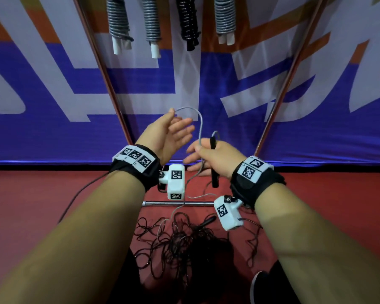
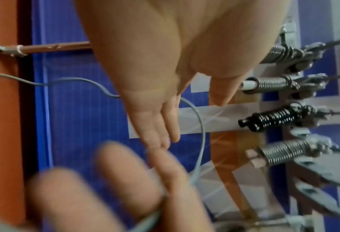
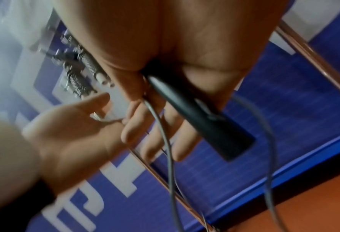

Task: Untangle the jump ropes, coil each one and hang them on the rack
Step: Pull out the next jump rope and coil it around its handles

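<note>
1. Head view: a black handle point(image 1: 213, 160) of a jump rope is gripped upright in the right hand point(image 1: 215, 157), with the fingers seen extended past it in the right wrist view point(image 3: 157, 136).
2. A grey rope point(image 1: 199, 126) is seen rising from the top of the right hand, arching over and meeting the raised left hand point(image 1: 169, 133) at its fingertips.
3. The left hand is held open, palm turned toward the right hand, fingers straight and relaxed; the grey rope is seen passing behind its fingers in the left wrist view point(image 2: 201, 130). Whether the rope is touched or merely crossed cannot be told.
4. The two hands are held near each other, just apart, in front of a blue, white and orange banner point(image 1: 53, 84).
5. From the right hand, the grey rope is seen hanging down to a tangled pile of dark ropes point(image 1: 180, 244) on the red floor point(image 1: 42, 194), directly below the hands. A second black handle point(image 1: 206, 221) is seen lying on the pile.
6. Four coiled ropes are seen hanging on the rack point(image 1: 105, 69) above the hands: three grey coils point(image 1: 150, 20) with white handles and one black coil point(image 1: 188, 20).
7. A metal bar point(image 1: 198, 203) of the rack base is seen on the floor between the pile and the banner.
</note>
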The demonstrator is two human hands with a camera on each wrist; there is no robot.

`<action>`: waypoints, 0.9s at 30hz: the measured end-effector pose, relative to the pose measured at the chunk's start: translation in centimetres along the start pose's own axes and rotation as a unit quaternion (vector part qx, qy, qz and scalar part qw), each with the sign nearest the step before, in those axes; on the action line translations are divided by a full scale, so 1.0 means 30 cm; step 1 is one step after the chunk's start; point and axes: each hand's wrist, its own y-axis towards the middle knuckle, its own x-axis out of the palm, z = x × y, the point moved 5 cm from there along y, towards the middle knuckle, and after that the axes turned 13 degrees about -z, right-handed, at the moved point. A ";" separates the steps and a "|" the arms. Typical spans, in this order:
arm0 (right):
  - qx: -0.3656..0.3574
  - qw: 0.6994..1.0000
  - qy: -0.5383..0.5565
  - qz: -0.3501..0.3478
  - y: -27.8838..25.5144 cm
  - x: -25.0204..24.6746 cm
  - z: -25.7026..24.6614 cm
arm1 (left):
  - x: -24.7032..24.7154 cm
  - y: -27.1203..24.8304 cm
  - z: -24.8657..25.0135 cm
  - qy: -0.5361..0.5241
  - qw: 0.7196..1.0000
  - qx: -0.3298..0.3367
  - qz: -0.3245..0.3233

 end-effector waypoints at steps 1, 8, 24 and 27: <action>-0.017 0.999 0.029 0.026 -0.006 -0.017 -0.014 | 0.003 -0.007 -0.012 0.017 0.999 -0.033 -0.010; -0.135 0.946 0.250 0.159 -0.048 -0.143 -0.071 | 0.031 -0.071 -0.218 0.450 0.829 -0.293 -0.154; 0.153 0.988 -0.002 -0.028 -0.016 -0.071 0.141 | 0.075 -0.009 -0.021 0.086 0.996 0.019 -0.015; 0.105 0.990 -0.035 -0.086 -0.011 -0.010 0.117 | 0.051 0.004 -0.003 0.024 0.998 0.057 0.011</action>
